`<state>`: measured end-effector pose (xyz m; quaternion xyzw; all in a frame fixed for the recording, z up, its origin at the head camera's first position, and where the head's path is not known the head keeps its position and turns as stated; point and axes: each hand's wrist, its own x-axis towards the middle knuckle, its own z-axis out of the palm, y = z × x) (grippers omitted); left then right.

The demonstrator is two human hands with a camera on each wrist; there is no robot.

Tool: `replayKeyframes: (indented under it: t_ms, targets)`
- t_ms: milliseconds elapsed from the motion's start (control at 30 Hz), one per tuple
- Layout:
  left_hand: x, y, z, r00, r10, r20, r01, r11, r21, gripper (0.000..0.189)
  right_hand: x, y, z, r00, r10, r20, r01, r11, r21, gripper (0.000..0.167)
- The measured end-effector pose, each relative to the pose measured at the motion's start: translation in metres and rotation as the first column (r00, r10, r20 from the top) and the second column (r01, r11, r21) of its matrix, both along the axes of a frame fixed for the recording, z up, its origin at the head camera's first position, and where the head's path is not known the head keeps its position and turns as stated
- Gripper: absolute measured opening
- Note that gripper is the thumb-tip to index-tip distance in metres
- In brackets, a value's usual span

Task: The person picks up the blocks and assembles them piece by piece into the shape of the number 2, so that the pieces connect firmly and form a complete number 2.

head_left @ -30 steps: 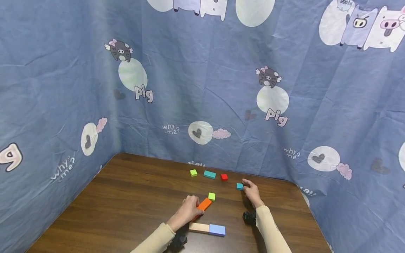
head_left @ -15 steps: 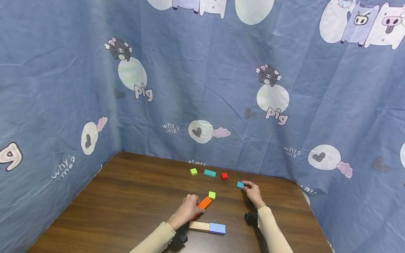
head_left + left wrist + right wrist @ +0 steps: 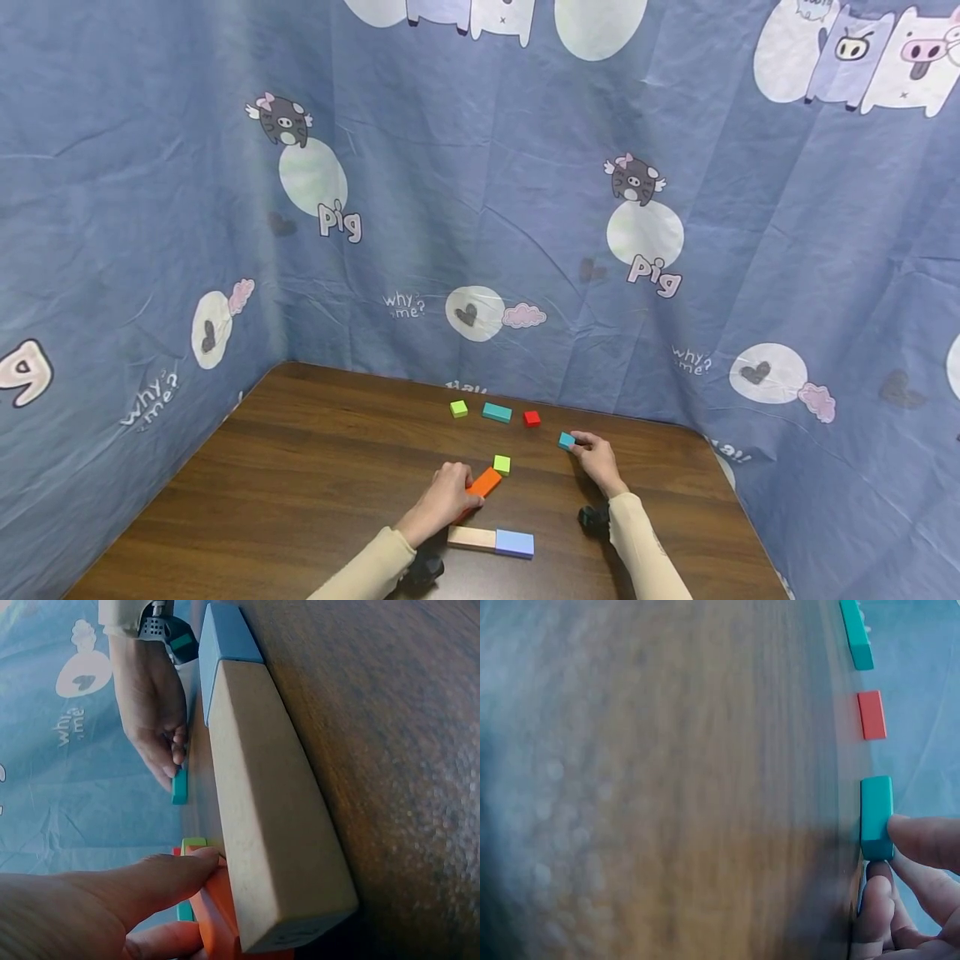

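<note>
My left hand (image 3: pixel 444 498) grips an orange block (image 3: pixel 486 483) lying aslant on the table. In the left wrist view, thumb and fingers hold the orange block (image 3: pixel 217 907) from either side, close to a plain wooden block (image 3: pixel 274 795). A small lime-green block (image 3: pixel 502 465) sits at the orange one's far end. At the right, my right hand (image 3: pixel 597 460) pinches a small teal block (image 3: pixel 567 440). The right wrist view has the thumb on the side of that teal block (image 3: pixel 876 817) and other fingers at its near end. Part of the orange block is hidden under the left hand.
Nearest me, the wooden block (image 3: pixel 472 539) lies end to end with a blue block (image 3: pixel 514 544). Along the back are another lime-green block (image 3: pixel 458 409), a longer teal block (image 3: pixel 497 412) and a red block (image 3: pixel 532 419). A blue cloth (image 3: pixel 480 208) hangs behind the brown table (image 3: pixel 300 483).
My right hand has closed its fingers and thumb on the small teal block, which has turned slightly. The left hand stays in place on the orange block.
</note>
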<state>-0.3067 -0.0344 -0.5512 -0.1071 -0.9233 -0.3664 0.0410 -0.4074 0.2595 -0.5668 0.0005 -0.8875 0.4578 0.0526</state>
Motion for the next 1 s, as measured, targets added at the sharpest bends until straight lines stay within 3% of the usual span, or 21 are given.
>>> replayKeyframes:
  t_ms: [333, 1000]
  targets:
    - [0.001, 0.0, -0.001, 1.0, -0.01, 0.0, 0.01, 1.0, 0.016, 0.025, 0.003, -0.006, 0.001, 0.999, 0.008, -0.039, -0.008, 1.0, -0.005, 0.029]
    - [0.001, 0.001, 0.0, 1.0, 0.0, 0.003, 0.0, 1.0, 0.008, 0.025, 0.006, -0.02, 0.0, 0.993, 0.101, -0.065, -0.1, 0.995, 0.021, 0.024]
